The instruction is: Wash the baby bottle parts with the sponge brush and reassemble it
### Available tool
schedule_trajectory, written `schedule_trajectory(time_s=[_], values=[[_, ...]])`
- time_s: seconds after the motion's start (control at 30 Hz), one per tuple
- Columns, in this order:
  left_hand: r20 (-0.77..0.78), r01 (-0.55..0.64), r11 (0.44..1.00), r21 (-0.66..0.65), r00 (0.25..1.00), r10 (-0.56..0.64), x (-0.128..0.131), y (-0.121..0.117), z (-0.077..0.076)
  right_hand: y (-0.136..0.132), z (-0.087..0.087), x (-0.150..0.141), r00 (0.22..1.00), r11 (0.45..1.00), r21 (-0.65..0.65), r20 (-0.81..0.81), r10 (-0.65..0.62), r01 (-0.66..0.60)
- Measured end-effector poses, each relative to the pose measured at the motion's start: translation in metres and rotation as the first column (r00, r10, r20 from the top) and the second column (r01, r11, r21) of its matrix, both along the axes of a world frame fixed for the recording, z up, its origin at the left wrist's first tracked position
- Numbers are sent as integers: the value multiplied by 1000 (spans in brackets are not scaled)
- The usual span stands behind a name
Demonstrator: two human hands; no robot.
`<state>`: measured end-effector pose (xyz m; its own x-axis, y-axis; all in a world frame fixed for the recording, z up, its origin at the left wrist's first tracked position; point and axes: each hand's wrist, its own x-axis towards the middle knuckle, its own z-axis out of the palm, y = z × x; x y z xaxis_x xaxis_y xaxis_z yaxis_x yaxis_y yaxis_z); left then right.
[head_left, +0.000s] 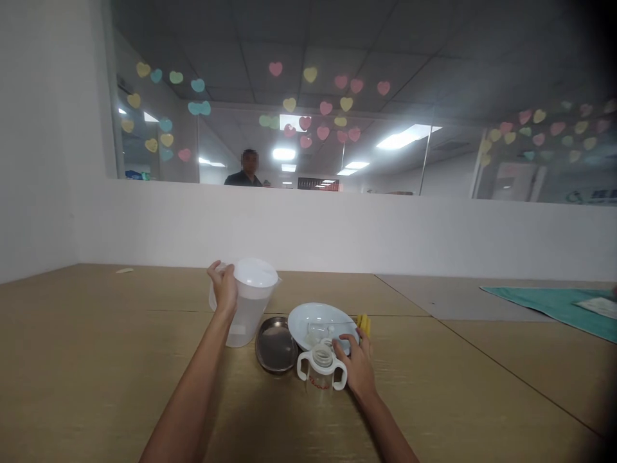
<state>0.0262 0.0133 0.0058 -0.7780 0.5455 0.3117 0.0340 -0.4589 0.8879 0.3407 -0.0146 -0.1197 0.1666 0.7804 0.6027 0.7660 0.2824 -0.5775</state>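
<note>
My left hand (225, 288) is closed around the handle of a translucent plastic pitcher (248, 312) with a white lid. The pitcher leans a little, its spout to the right, and clear liquid seems to be inside. In front of me stands a clear baby bottle (319, 381) with two white handles, its mouth uncovered. My right hand (355, 360) hovers beside its right handle and over the rim of a white bowl (299, 316), fingers curved and apart. Clear and white small parts (318, 333) lie in the bowl, partly hidden. A dark oval metal dish (276, 347) sits between pitcher and bottle.
Something yellow, perhaps bananas (365, 325), lies behind my right hand. A teal cloth (540, 302) with a pale sheet (600, 306) covers the table's far right. A small pale piece (124, 271) rests at the back left. Beyond the wall's window is a person (243, 177).
</note>
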Motion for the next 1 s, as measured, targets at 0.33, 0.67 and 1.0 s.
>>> schedule_trajectory(time_s=[0.33,0.67,1.0], values=[[-534,69,998,0,844,-58,74,-20,-3,-10,12,3,977,982,189,-203,62,-23],[-677,77,996,47,735,-25,96,-23,-11,-37,18,-12,943,880,340,126,307,-332],[-420,198,980,27,892,-168,84,-30,6,-34,14,-14,949,878,370,200,244,-303]])
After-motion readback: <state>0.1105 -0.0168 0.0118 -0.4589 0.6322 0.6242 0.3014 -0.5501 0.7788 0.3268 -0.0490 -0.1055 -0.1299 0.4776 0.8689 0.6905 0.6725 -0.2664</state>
